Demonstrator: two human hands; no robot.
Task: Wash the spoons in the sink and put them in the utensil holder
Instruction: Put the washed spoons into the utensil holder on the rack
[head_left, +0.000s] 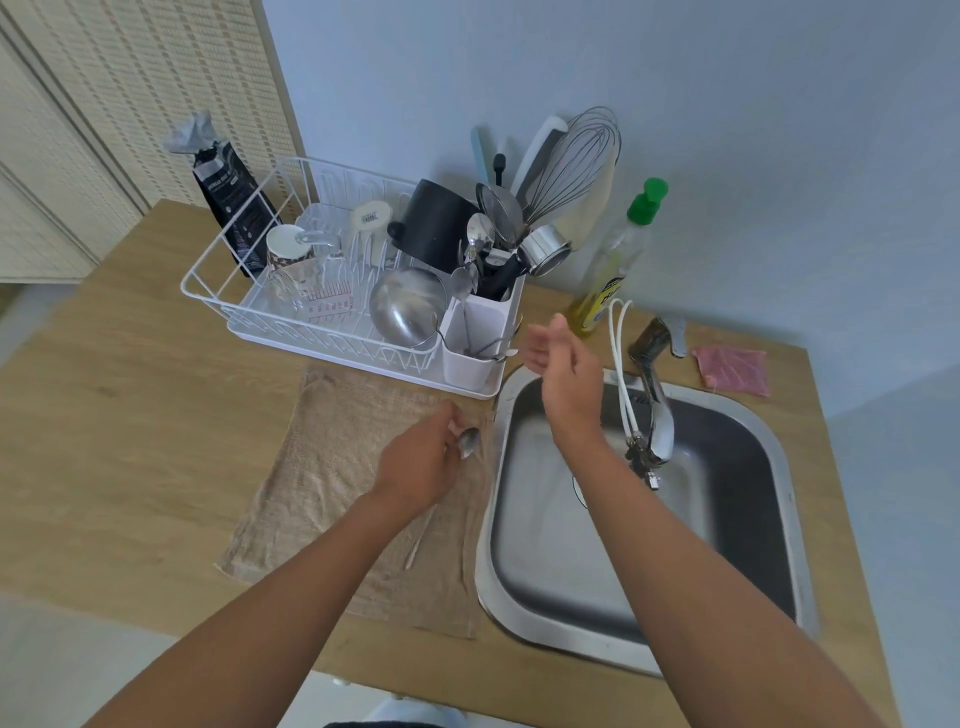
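Head view, looking down on a wooden counter (130, 405). Left hand (421, 462) sits over the beige towel (322, 467) just left of the sink (727, 519), fingers curled round a spoon (468, 443) — the bowl pokes out past the fingertips, shiny side up, right beside the sink's rim. A thin pale handle (420, 540) shows on the towel below the wrist; whether it belongs to that same spoon, I cannot tell.

Right hand (561, 358) is up above the sink's far-left corner, fingers straight and loose, palm turned left, gripping nothing. It hangs just beside the white utensil holder (483, 332), which is clipped on the near-right end of the white dish rack (249, 306). The holder is already packed: a whisk (576, 161), a strainer, spoons and dark handles stand in its back part, and a couple of thin metal pieces lean in its front compartment.

In the rack, a steel bowl (408, 306), a measuring jug (311, 291) and a black pot (434, 223). Tap (655, 400) arches over the basin, with a green-capped soap bottle (618, 260) behind it and a pink cloth (732, 369) to the right.
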